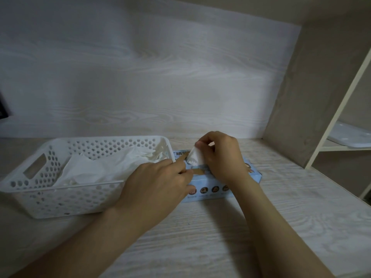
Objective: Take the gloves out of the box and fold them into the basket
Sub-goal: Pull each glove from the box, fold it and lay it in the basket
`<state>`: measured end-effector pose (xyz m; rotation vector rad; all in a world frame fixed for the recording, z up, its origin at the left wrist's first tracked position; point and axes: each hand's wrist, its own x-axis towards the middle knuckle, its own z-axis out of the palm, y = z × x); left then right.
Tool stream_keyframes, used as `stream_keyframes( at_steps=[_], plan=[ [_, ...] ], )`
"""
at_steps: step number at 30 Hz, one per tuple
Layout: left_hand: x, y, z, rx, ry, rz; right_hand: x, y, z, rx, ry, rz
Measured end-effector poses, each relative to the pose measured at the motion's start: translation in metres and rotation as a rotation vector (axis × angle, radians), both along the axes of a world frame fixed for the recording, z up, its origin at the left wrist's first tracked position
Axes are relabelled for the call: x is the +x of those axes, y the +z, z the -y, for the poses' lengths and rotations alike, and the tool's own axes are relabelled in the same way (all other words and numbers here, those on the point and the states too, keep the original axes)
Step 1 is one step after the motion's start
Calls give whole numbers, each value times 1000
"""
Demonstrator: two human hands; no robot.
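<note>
A light blue glove box [212,190] lies on the wooden table, right of a white perforated basket [60,195]. Inside the basket lie white gloves [96,167], loosely folded. My right hand [220,155] pinches a white glove [194,156] that sticks up out of the box's top opening. My left hand [158,181] rests on the left end of the box, its index finger stretched toward the glove and its thumb on the box's front face.
The table [261,227] has a pale wood grain and meets a wall behind. A white shelf frame [339,111] stands at the right with a white tray [349,135] on it. A dark object [3,109] shows at the far left edge.
</note>
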<state>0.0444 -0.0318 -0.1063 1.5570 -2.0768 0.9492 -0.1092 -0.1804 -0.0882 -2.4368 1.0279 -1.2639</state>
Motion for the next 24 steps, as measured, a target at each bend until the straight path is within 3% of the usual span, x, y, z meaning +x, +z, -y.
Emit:
stream_keyframes(
  at_steps=[5,14,18,24],
  plan=[
    [-5,2,0,6,25,-28,-7,1,9,210,-124,211],
    [-9,2,1,16,14,-43,-11,4,10,495,-91,588],
    [-9,2,2,-28,32,-20,-8,7,4,357,-77,668],
    [-13,7,-2,29,44,-27,-3,14,-10,36,-381,931]
  ],
)
